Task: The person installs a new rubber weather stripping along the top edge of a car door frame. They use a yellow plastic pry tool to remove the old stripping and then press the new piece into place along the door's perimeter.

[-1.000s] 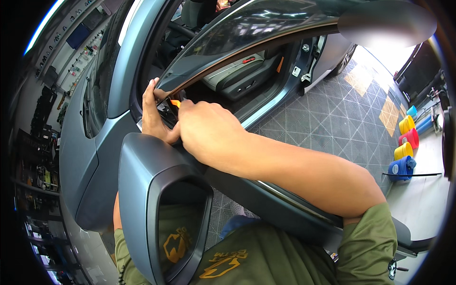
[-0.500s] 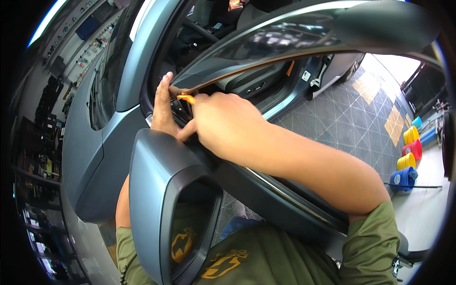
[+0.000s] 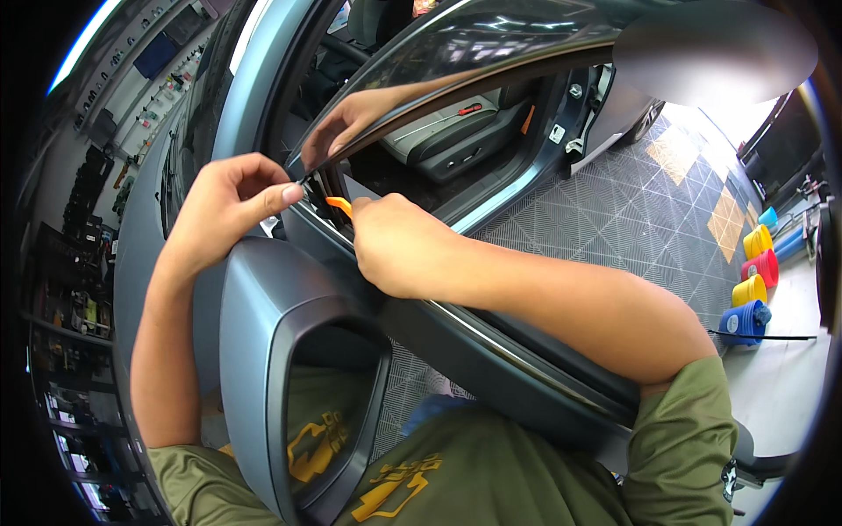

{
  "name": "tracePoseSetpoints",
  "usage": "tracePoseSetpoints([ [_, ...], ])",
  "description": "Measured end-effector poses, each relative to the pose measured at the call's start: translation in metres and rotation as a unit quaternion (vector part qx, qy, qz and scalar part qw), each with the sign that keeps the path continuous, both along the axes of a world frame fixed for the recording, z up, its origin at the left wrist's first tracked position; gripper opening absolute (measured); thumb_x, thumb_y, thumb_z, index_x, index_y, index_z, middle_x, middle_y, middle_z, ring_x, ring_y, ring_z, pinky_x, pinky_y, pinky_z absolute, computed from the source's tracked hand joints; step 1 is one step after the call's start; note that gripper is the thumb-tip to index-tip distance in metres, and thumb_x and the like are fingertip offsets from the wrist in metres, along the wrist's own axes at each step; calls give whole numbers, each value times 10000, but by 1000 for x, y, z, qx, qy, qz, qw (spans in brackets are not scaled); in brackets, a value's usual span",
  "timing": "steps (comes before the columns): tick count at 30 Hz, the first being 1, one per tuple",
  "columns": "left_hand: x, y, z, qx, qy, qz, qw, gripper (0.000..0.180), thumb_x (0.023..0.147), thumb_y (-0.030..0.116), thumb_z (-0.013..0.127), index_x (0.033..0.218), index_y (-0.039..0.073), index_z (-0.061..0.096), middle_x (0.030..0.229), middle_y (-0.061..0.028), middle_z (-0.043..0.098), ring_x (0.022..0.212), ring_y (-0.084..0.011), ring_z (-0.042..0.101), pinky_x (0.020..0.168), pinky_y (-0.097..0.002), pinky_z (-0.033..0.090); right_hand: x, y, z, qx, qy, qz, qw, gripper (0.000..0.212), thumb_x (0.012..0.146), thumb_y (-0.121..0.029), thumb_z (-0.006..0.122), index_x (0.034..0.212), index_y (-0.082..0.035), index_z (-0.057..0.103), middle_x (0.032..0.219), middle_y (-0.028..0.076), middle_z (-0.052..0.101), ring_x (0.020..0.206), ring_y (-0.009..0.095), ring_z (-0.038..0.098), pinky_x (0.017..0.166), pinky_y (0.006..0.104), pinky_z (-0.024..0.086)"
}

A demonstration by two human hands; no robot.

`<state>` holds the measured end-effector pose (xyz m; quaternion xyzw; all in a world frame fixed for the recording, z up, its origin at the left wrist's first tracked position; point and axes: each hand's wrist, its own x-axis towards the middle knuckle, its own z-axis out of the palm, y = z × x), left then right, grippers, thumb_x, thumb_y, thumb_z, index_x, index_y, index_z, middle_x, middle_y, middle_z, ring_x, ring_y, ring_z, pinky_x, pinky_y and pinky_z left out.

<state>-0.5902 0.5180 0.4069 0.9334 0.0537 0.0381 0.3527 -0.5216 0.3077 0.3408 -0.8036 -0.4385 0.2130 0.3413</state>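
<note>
My left hand (image 3: pixel 224 210) is bent above the door mirror (image 3: pixel 263 289), its thumb and fingers pinched on a thin dark strip (image 3: pixel 303 181) at the window's front lower corner. Where that strip runs is hard to make out. In my closed right hand (image 3: pixel 395 245) is an orange plastic pry tool (image 3: pixel 338 205); its flat tip points into the same corner and most of it is hidden by the fingers. The raised window glass (image 3: pixel 474 57) of the blue-grey car door mirrors part of a hand and forearm.
The door stands open in front of me. Behind it, a red-handled screwdriver (image 3: pixel 469 110) lies on the car seat (image 3: pixel 438 131). Several coloured buckets (image 3: pixel 750 289) stand on the right past the tiled floor (image 3: pixel 596 202). Shelves (image 3: pixel 88 307) line the left wall.
My left hand has come away from the frame corner toward the left, going from outstretched fingers to a pinch. The right hand stays at the corner with the orange tool; the view has shifted slightly.
</note>
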Motion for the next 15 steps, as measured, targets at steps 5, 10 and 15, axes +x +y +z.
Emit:
tracePoseSetpoints([
  [5,11,-37,23,241,50,14,969,504,770,402,823,820,-77,675,652,-127,643,602,-186,611,608,-336,503,-10,9,1,-6,22,-16,1000,272,806,14,565,1041,151,559,864,319,665,842,434,694,730,467,563],
  [10,22,-41,15,270,61,3,961,344,805,235,753,842,-93,655,651,-143,607,586,-200,560,607,-350,474,-3,19,-10,23,-36,35,998,219,806,9,555,977,143,588,841,322,668,815,445,691,728,462,567],
  [15,18,-40,16,264,59,15,963,290,814,195,698,814,-86,624,633,-116,598,586,-182,567,591,-338,472,-5,21,-10,-18,-60,34,997,232,816,-7,559,993,136,605,884,322,671,833,439,694,731,454,572],
])
